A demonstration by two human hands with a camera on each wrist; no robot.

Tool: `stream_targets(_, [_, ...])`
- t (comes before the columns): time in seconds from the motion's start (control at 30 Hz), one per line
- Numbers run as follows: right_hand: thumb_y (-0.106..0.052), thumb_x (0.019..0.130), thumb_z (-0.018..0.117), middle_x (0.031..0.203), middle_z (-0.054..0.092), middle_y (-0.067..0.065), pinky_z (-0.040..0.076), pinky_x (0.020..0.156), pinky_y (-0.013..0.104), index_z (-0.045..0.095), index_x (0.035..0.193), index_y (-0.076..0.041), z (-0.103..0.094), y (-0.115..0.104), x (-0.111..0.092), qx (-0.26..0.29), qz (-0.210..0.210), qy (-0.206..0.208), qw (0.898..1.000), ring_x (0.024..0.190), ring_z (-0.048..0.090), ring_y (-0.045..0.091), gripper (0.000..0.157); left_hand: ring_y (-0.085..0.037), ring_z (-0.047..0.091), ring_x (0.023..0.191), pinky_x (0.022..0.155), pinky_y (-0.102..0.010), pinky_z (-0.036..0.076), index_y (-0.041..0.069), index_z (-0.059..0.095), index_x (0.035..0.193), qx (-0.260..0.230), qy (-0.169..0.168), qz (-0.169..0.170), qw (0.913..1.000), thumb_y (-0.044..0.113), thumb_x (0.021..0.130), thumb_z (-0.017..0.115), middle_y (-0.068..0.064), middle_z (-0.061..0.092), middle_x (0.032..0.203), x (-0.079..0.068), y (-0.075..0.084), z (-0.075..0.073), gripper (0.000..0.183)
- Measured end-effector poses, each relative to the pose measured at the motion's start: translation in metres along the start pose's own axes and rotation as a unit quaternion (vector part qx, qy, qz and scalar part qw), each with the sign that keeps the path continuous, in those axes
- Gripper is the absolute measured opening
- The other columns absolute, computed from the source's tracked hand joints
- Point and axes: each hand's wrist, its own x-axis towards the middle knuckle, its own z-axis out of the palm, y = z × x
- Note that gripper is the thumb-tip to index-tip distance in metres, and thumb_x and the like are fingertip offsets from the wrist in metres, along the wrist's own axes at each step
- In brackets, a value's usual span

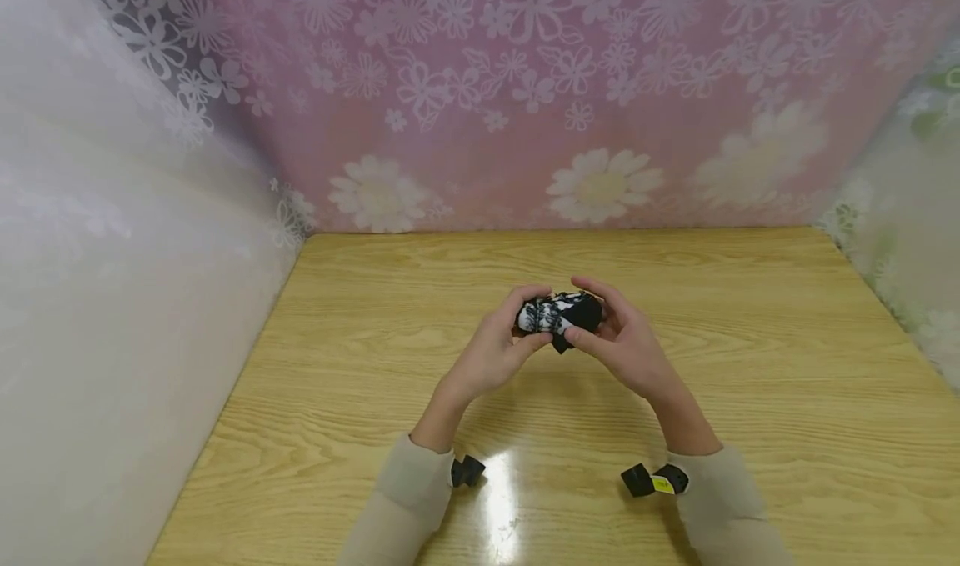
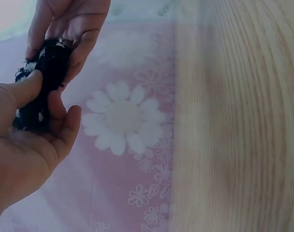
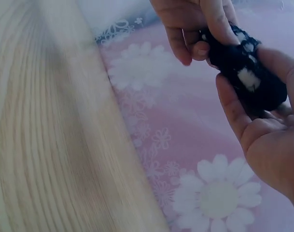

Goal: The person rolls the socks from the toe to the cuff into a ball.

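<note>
Both hands hold a compact black-and-white knit bundle [image 1: 583, 313] above the wooden table. It looks like rolled-up patterned fabric with loose threads; its exact kind is not clear. At its left end, my left hand [image 1: 491, 348] grips it between thumb and fingers. My right hand [image 1: 636, 345] holds the other end, thumb across the near side and fingers behind. In the left wrist view the bundle [image 2: 52, 70] appears mostly black. A white patch shows on the bundle [image 3: 265, 89] in the right wrist view. Fingers hide part of its surface.
The wood-grain table [image 1: 337, 366] reaches back to a pink flowered curtain [image 1: 480, 132]. A pale cloth [image 1: 112, 299] hangs along the left side and another flowered cloth [image 1: 918, 241] along the right. Black wrist devices [image 1: 637, 480] sit at the sleeve cuffs.
</note>
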Motion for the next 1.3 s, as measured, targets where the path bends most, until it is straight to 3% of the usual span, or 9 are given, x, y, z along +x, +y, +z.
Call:
stream_targets(0.2, [0.003, 0.094, 0.063, 0.124, 0.052, 0.022, 0.057, 0.08, 0.025, 0.043, 0.145, -0.001, 0.007, 0.001, 0.001, 0.009, -0.014, 0.029, 0.999, 0.106, 0.064, 0.014, 0.054, -0.02, 0.061, 0.114, 0.085, -0.027, 0.054, 0.014, 0.029, 0.154, 0.014, 0.009, -0.045, 0.9989, 0.014, 0.099, 0.062, -0.015, 0.052, 0.139, -0.002, 0.0, 0.0, 0.063])
stream_targets(0.4, [0.007, 0.09, 0.066, 0.121, 0.052, 0.018, 0.055, 0.082, 0.021, 0.046, 0.141, 0.002, 0.009, 0.001, 0.001, -0.013, -0.024, 0.062, 0.998, 0.107, 0.061, 0.013, 0.055, -0.019, 0.061, 0.104, 0.084, -0.03, 0.054, 0.011, 0.039, 0.149, -0.049, 0.042, -0.091, 0.9937, 0.024, 0.097, 0.066, -0.011, 0.057, 0.127, -0.002, -0.003, -0.003, 0.059])
stream_targets(0.57, [0.009, 0.087, 0.069, 0.119, 0.055, 0.018, 0.055, 0.08, 0.021, 0.049, 0.138, 0.004, 0.01, 0.001, 0.001, -0.021, -0.025, 0.077, 0.996, 0.105, 0.062, 0.013, 0.054, -0.016, 0.061, 0.088, 0.072, -0.024, 0.053, 0.004, 0.057, 0.132, -0.038, 0.087, -0.082, 0.9921, 0.018, 0.094, 0.071, -0.011, 0.064, 0.105, -0.001, -0.005, -0.003, 0.043])
stream_targets(0.77, [0.004, 0.089, 0.069, 0.118, 0.058, 0.025, 0.059, 0.066, 0.028, 0.052, 0.135, 0.003, 0.012, 0.002, 0.003, -0.022, 0.01, 0.092, 0.995, 0.087, 0.069, 0.012, 0.049, -0.012, 0.059, 0.077, 0.063, -0.021, 0.05, -0.001, 0.06, 0.122, 0.021, 0.123, -0.061, 0.9904, 0.013, 0.092, 0.072, -0.011, 0.067, 0.095, 0.001, -0.006, 0.002, 0.035])
stream_targets(0.9, [-0.001, 0.093, 0.068, 0.121, 0.056, 0.029, 0.06, 0.063, 0.034, 0.048, 0.138, 0.002, 0.012, 0.004, 0.004, -0.01, 0.057, 0.078, 0.995, 0.084, 0.07, 0.014, 0.049, -0.011, 0.057, 0.072, 0.059, -0.021, 0.047, -0.001, 0.059, 0.121, 0.039, 0.12, -0.088, 0.9882, 0.016, 0.094, 0.07, -0.009, 0.067, 0.092, 0.002, -0.008, 0.003, 0.035])
stream_targets(1.07, [-0.008, 0.095, 0.067, 0.129, 0.052, 0.028, 0.06, 0.073, 0.043, 0.044, 0.143, -0.001, 0.005, 0.006, 0.005, -0.017, 0.121, 0.062, 0.991, 0.095, 0.068, 0.021, 0.054, -0.011, 0.059, 0.082, 0.067, -0.022, 0.05, -0.001, 0.057, 0.129, 0.041, 0.092, -0.133, 0.9859, 0.019, 0.098, 0.065, -0.009, 0.067, 0.101, 0.007, -0.013, 0.006, 0.038])
stream_targets(1.2, [-0.005, 0.095, 0.064, 0.137, 0.047, 0.029, 0.058, 0.081, 0.047, 0.038, 0.148, -0.001, 0.002, 0.01, 0.006, -0.022, 0.143, 0.061, 0.988, 0.109, 0.063, 0.034, 0.059, -0.017, 0.063, 0.091, 0.074, -0.027, 0.053, -0.001, 0.055, 0.133, 0.043, 0.077, -0.152, 0.9845, 0.015, 0.099, 0.062, -0.013, 0.067, 0.111, 0.011, -0.018, 0.007, 0.039])
stream_targets(1.3, [-0.002, 0.096, 0.06, 0.142, 0.045, 0.03, 0.057, 0.083, 0.045, 0.032, 0.152, 0.0, -0.001, 0.014, 0.006, -0.024, 0.153, 0.056, 0.986, 0.114, 0.06, 0.033, 0.063, -0.019, 0.064, 0.093, 0.075, -0.029, 0.055, -0.002, 0.054, 0.134, 0.036, 0.069, -0.171, 0.9822, 0.014, 0.098, 0.063, -0.014, 0.066, 0.112, 0.014, -0.024, 0.008, 0.04])
